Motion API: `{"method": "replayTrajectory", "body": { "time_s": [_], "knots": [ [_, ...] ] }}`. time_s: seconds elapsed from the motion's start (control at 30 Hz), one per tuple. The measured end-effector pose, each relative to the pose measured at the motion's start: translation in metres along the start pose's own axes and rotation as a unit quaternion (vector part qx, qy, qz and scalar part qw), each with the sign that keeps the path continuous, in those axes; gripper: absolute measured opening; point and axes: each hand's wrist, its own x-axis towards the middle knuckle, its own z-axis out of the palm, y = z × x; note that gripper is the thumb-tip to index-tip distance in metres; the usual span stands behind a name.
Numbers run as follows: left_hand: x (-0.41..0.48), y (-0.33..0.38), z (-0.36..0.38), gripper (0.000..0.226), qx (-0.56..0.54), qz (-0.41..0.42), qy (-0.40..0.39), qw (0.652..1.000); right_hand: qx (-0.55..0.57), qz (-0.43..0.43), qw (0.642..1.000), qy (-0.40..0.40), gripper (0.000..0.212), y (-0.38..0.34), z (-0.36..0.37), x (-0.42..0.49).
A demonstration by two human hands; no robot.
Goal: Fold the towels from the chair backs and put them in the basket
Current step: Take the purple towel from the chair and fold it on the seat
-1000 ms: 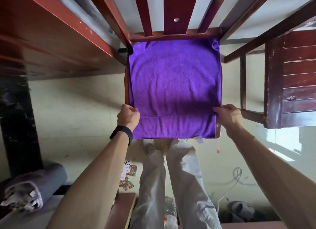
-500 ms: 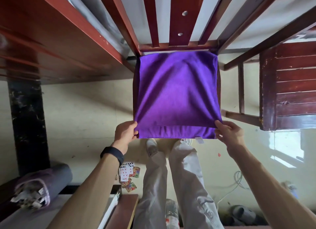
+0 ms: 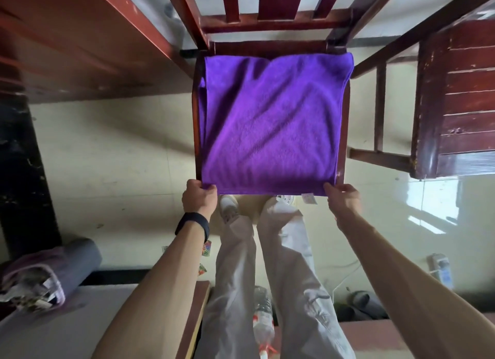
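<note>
Head view: purple towel (image 3: pixel 270 123) lies spread over the seat of the wooden chair (image 3: pixel 270 45), its near edge just past the seat front; left hand (image 3: pixel 199 198) pinches the near-left corner, right hand (image 3: pixel 344 199) pinches the near-right corner, fingers curled on the cloth. Judgement: soft, light, limp terry, creased diagonally, will sag between grips; take it at corners or hem and keep it taut. Basket not in view

The purple towel (image 3: pixel 273 123) lies spread flat on the dark red wooden chair seat (image 3: pixel 196 123), creased by diagonal wrinkles. The left hand (image 3: pixel 199 198) and right hand (image 3: pixel 344 199) each pinch one of its near corners. A white label (image 3: pixel 309 198) hangs just beside the right fingers.
</note>
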Motion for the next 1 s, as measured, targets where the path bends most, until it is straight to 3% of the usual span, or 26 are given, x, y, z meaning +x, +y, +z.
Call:
{"method": "replayTrajectory", "body": {
  "time_s": [0.1, 0.23, 0.33, 0.6, 0.8, 0.9, 1.0],
  "knots": [
    [-0.002, -0.001, 0.001, 0.015, 0.007, 0.001, 0.015, 1.0, 0.023, 0.018, 0.999, -0.022, 0.017, 0.0, 0.001, -0.003],
    [-0.002, -0.002, -0.004, 0.012, -0.06, -0.004, 0.005, 0.998, 0.027, 0.007, 0.999, -0.035, 0.015, 0.003, -0.001, -0.007],
    [-0.013, 0.0, -0.02, 0.011, -0.15, -0.033, -0.049, 0.987, 0.001, -0.012, 0.999, -0.033, 0.015, 0.002, -0.013, -0.018],
    [-0.085, 0.058, -0.14, 0.026, -0.349, -0.038, -0.211, 0.912, 0.136, -0.042, 0.988, -0.061, 0.017, -0.064, -0.106, -0.086],
    [-0.153, 0.111, -0.239, 0.029, -0.266, 0.059, -0.24, 0.932, 0.154, -0.174, 0.972, -0.023, 0.009, -0.122, -0.18, -0.182],
    [-0.181, 0.124, -0.279, 0.029, -0.165, 0.14, -0.213, 0.953, 0.155, -0.201, 0.966, -0.045, 0.004, -0.134, -0.204, -0.225],
    [-0.198, 0.127, -0.315, 0.027, -0.115, 0.235, -0.176, 0.949, 0.152, -0.237, 0.958, -0.049, 0.007, -0.14, -0.223, -0.261]
  ]
}}
